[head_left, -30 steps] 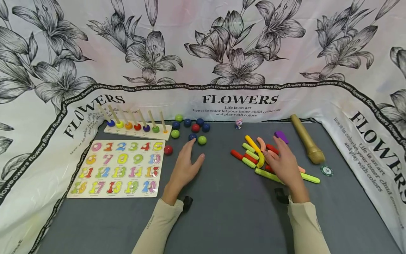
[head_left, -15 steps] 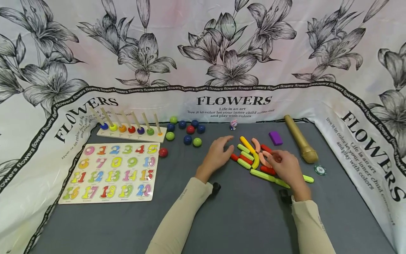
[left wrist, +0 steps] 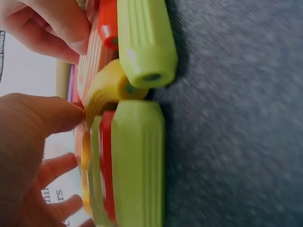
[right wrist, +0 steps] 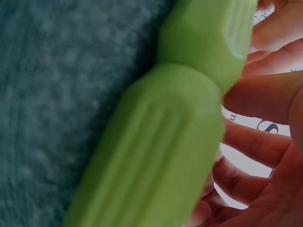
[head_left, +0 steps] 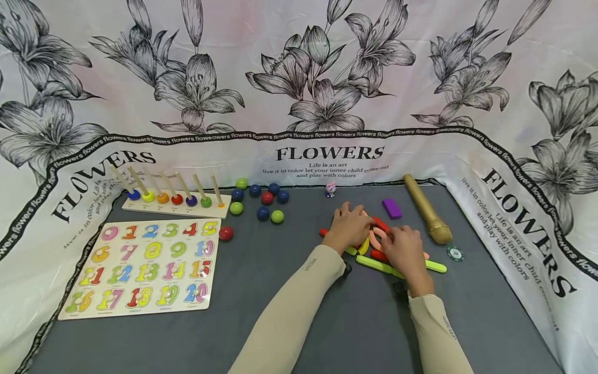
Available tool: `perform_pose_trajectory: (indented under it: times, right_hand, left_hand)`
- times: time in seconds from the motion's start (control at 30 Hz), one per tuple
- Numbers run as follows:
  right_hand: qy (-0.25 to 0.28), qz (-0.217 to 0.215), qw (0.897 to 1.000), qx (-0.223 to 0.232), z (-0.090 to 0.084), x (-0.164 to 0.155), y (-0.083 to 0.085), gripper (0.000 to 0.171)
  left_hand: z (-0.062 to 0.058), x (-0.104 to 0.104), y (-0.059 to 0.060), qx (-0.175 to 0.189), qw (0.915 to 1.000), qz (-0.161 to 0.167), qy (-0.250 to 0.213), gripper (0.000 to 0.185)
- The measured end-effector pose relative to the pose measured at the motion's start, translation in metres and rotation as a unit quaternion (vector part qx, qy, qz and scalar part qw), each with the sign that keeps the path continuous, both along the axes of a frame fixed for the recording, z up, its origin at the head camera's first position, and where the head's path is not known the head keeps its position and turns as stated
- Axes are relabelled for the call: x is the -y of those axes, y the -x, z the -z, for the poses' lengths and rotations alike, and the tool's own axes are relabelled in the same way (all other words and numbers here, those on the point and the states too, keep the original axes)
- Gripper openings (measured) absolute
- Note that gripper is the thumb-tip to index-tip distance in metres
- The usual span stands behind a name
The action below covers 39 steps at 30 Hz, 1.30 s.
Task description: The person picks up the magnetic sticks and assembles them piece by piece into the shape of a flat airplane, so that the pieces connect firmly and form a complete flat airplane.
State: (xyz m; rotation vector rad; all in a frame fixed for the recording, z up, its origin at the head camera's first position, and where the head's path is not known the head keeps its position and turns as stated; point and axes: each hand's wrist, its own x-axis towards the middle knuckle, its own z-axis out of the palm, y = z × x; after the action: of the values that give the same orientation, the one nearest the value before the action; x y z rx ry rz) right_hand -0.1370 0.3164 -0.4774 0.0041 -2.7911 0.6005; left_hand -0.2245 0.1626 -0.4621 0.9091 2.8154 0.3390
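My left hand reaches over the left of a cluster of coloured ribbed plastic tubes, its fingers spread. In the left wrist view its thumb comes right up to a yellow curved tube, beside green straight tubes and a red one. My right hand is over the cluster's right side, fingertips at salmon-coloured curved tubes; I cannot tell if it grips one. In the right wrist view, joined green tubes lie in front of its fingers and partly hide them. Both hands cover much of the cluster.
A purple block, gold microphone and poker chip lie right of the cluster. A small figurine stands behind. Leftward are several balls, a peg board and a number puzzle.
My left hand has swung right from near the balls to the tube cluster. My right hand has lowered onto the tubes, its fingers drawing in. The head view has shifted.
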Motion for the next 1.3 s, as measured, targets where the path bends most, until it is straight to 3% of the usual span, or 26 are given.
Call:
perform_pose_trajectory:
  times: [0.1, 0.27, 0.43, 0.53, 0.63, 0.7, 0.8, 0.93, 1.07, 1.13, 1.3]
  right_hand:
    - [0.0, 0.001, 1.0, 0.013, -0.001, 0.004, 0.0, 0.035]
    - [0.005, -0.003, 1.0, 0.019, -0.005, 0.007, 0.001, 0.038]
    - [0.024, 0.014, 0.999, 0.029, -0.007, 0.009, -0.001, 0.022]
    - [0.054, 0.04, 0.997, 0.047, -0.009, 0.011, -0.003, 0.014]
    - [0.086, 0.064, 0.993, 0.049, -0.012, 0.011, -0.004, 0.019]
    - [0.101, 0.074, 0.991, 0.041, -0.016, 0.012, -0.005, 0.022]
    - [0.125, 0.075, 0.989, 0.027, -0.021, 0.013, -0.008, 0.025]
    - [0.158, 0.051, 0.986, 0.02, -0.024, 0.017, -0.013, 0.029]
    - [0.174, 0.02, 0.984, 0.011, -0.022, 0.03, -0.014, 0.031]
    - [0.179, 0.003, 0.984, 0.006, -0.022, 0.04, -0.012, 0.03]
    - [0.19, -0.034, 0.981, 0.011, -0.023, 0.068, -0.011, 0.025]
  left_hand:
    - [-0.002, -0.003, -0.002, 0.001, 0.9997, -0.017, 0.018, 0.038]
    - [-0.009, -0.004, -0.001, -0.011, 0.9974, -0.061, 0.037, 0.038]
    - [-0.009, 0.0, 0.001, -0.008, 0.9949, -0.093, 0.039, 0.035]
    - [-0.006, 0.005, 0.001, -0.013, 0.9958, -0.091, 0.01, 0.036]
    - [-0.008, 0.015, 0.002, -0.021, 0.9929, -0.094, -0.069, 0.032]
    - [-0.012, 0.025, 0.002, -0.019, 0.9841, -0.099, -0.146, 0.026]
    - [-0.02, 0.043, -0.001, 0.0, 0.962, -0.098, -0.255, 0.027]
    - [-0.02, 0.068, -0.01, 0.057, 0.9322, -0.105, -0.342, 0.042]
    - [-0.011, 0.098, -0.02, 0.096, 0.9061, -0.13, -0.391, 0.042]
    - [-0.005, 0.116, -0.026, 0.104, 0.8973, -0.145, -0.404, 0.037]
    - [0.008, 0.159, -0.048, 0.111, 0.8886, -0.176, -0.409, 0.033]
